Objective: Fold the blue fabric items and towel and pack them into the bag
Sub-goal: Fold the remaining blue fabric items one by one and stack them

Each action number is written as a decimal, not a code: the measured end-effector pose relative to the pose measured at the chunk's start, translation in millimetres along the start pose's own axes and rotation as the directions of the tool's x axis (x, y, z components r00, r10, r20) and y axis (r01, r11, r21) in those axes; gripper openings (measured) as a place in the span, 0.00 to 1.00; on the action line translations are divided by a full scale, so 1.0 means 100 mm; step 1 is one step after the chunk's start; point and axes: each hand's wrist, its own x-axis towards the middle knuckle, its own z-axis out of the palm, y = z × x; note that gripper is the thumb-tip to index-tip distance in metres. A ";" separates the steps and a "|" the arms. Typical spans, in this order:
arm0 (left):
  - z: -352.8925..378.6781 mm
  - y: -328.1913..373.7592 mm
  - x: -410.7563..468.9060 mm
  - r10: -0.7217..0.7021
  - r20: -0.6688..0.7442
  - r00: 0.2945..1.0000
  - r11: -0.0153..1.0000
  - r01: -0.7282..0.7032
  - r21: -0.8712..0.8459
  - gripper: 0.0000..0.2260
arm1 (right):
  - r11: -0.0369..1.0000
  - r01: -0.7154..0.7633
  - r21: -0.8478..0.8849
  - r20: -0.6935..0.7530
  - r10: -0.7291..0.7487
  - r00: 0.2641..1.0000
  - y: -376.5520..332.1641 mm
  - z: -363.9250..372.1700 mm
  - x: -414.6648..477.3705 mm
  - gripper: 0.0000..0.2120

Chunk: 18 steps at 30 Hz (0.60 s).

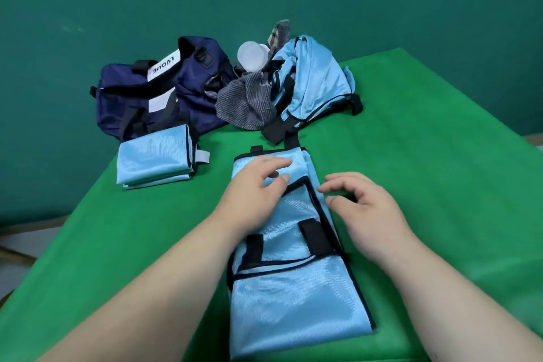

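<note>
A light blue fabric item [291, 297] with black trim and black straps lies lengthwise in front of me on the green table. My left hand [252, 194] rests flat on its far part, fingers spread. Just off its right edge hovers my right hand [364, 211], fingers curled and apart, holding nothing. A folded light blue item [154, 156] sits at the left. Farther back lie a crumpled light blue item [314, 79], a grey striped towel [244, 103] and the navy bag [155, 91] with a white label.
A translucent plastic cup [252, 57] lies on its side between the bag and the crumpled blue item. The green table [426, 156] ends at a slanted left edge and a right edge near the wall. A dark green wall stands behind.
</note>
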 end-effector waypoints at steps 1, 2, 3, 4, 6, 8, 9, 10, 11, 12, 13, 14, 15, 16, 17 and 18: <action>-0.08 -0.10 -0.02 0.030 -0.057 0.998 0.999 -0.028 0.032 0.11 | 1.000 -0.011 -0.009 0.004 0.011 1.000 0.00 0.01 0.00 0.14; -0.15 -0.21 -0.05 0.061 -0.090 0.994 0.995 -0.053 0.088 0.10 | 0.999 -0.021 -0.027 0.015 0.021 1.000 0.01 0.02 0.00 0.13; -0.21 -0.31 -0.07 0.086 -0.104 0.991 0.985 -0.069 0.160 0.09 | 0.998 -0.027 -0.051 0.026 0.028 0.999 0.00 0.03 0.01 0.13; -0.25 -0.42 -0.07 0.100 -0.102 0.990 0.971 -0.075 0.226 0.11 | 0.996 -0.031 -0.080 0.033 0.033 0.999 -0.01 0.05 0.03 0.13; -0.28 -0.61 -0.08 0.091 -0.070 0.993 0.952 -0.066 0.299 0.15 | 0.985 -0.035 -0.166 0.031 0.041 0.999 -0.06 0.05 0.12 0.11; -0.25 -0.73 -0.10 0.056 -0.018 0.998 0.957 -0.049 0.286 0.18 | 0.960 -0.057 -0.275 0.021 0.065 0.998 -0.12 0.05 0.28 0.07; -0.22 -0.77 -0.10 0.046 0.003 0.999 0.962 -0.045 0.268 0.19 | 0.941 -0.082 -0.329 0.021 0.094 0.995 -0.15 0.06 0.38 0.05; -0.19 -0.81 -0.10 0.035 0.018 0.999 0.968 -0.038 0.246 0.20 | 0.917 -0.104 -0.385 0.031 0.125 0.992 -0.18 0.08 0.47 0.05; -0.17 -0.84 -0.09 0.023 0.027 0.999 0.973 -0.028 0.228 0.21 | 0.890 -0.111 -0.443 0.055 0.150 0.987 -0.20 0.11 0.56 0.06; -0.16 -0.86 -0.08 0.013 0.034 0.999 0.975 -0.020 0.220 0.22 | 0.863 -0.102 -0.495 0.088 0.167 0.982 -0.22 0.15 0.63 0.07; -0.15 -0.87 -0.06 0.013 0.041 0.999 0.975 -0.022 0.223 0.22 | 0.843 -0.087 -0.531 0.117 0.174 0.978 -0.23 0.21 0.69 0.07; -0.15 -0.88 -0.06 0.014 0.046 0.999 0.974 -0.024 0.226 0.23 | 0.832 -0.071 -0.550 0.136 0.173 0.975 -0.24 0.26 0.75 0.08; -0.14 -0.88 -0.06 0.016 0.046 0.999 0.975 -0.026 0.220 0.23 | 0.826 -0.058 -0.561 0.143 0.166 0.976 -0.23 0.32 0.80 0.07; -0.14 -0.88 -0.05 0.013 0.044 0.999 0.978 -0.022 0.207 0.23 | 0.819 -0.047 -0.572 0.139 0.154 0.978 -0.21 0.37 0.84 0.07; -0.14 -0.88 -0.05 0.013 0.041 0.999 0.981 -0.021 0.195 0.23 | 0.810 -0.039 -0.585 0.128 0.140 0.982 -0.19 0.42 0.87 0.07; -0.14 -0.88 -0.06 0.011 0.036 0.999 0.982 -0.018 0.186 0.22 | 0.802 -0.032 -0.596 0.114 0.124 0.986 -0.15 0.45 0.89 0.06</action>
